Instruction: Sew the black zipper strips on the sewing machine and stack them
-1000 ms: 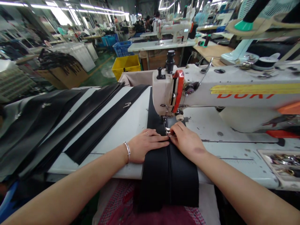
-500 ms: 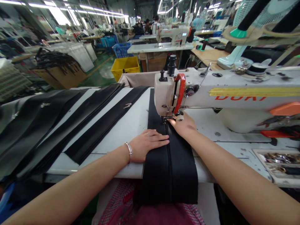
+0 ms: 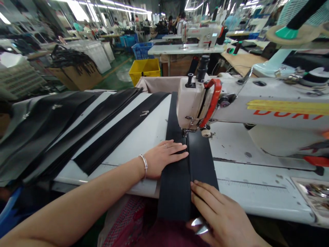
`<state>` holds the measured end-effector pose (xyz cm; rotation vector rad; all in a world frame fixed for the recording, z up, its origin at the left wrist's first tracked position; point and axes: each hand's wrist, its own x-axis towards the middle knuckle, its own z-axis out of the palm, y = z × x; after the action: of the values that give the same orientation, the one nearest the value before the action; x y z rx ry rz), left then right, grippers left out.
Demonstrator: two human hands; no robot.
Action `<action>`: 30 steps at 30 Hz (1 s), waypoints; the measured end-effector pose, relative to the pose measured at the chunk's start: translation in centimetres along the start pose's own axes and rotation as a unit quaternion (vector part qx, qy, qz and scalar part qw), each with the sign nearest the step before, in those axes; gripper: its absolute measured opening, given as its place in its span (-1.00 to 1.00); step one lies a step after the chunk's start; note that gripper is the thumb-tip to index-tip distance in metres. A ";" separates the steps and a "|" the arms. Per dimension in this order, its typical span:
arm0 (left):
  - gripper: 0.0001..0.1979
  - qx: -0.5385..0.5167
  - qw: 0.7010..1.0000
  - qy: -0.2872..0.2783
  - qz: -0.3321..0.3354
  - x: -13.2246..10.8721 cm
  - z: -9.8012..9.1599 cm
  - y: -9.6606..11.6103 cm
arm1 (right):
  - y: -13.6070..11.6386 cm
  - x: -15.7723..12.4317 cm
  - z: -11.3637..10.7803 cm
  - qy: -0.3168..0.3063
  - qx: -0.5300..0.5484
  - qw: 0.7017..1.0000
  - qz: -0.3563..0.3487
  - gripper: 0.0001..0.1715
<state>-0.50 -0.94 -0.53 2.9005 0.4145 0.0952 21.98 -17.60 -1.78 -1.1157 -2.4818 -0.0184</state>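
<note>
A long black panel (image 3: pixel 205 161) with a zipper down its middle lies under the needle of the sewing machine (image 3: pixel 190 103), its near end hanging over the table's front edge. My left hand (image 3: pixel 161 159) rests flat on the panel's left side, fingers stretched toward the zipper just in front of the presser foot (image 3: pixel 185 132). Close to the front edge, my right hand (image 3: pixel 221 212) lays its upper fingers on the panel's right half. Two pointed silver blades of thread snips (image 3: pixel 200 225) stick out of its lower fingers; their handles are hidden in the palm.
Left of the machine lie more black zippered strips (image 3: pixel 115 133) with metal pullers, and a layered pile (image 3: pixel 43 127) beyond. A metal parts tray (image 3: pixel 315 192) sits at the right. Behind the table are a yellow crate (image 3: pixel 144 68) and another sewing machine (image 3: pixel 203 34).
My right hand has come back from beside the presser foot to the panel's near end, the snips' blades now showing. The left hand keeps its place on the panel. The view has shifted slightly.
</note>
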 end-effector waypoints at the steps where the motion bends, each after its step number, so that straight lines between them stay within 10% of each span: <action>1: -0.13 -0.002 1.000 -0.003 0.001 0.0 -0.1 0.0 | 0.0 -0.1 0.1 0.002 -0.006 1.000 -0.002 -0.56; 16: 0.02 0.012 1.000 -0.027 -0.002 0.0 -0.4 -0.1 | 1.6 1.5 0.2 0.021 0.041 0.998 0.049 -0.60; 30: -0.53 0.028 0.998 0.060 -0.001 0.3 0.7 0.1 | 4.7 4.1 0.6 -0.037 0.004 0.996 0.080 -0.68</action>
<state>-0.14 -1.12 -1.20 2.9583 0.4467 0.2627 22.71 -11.43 -1.52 -1.3321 -2.4462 0.0802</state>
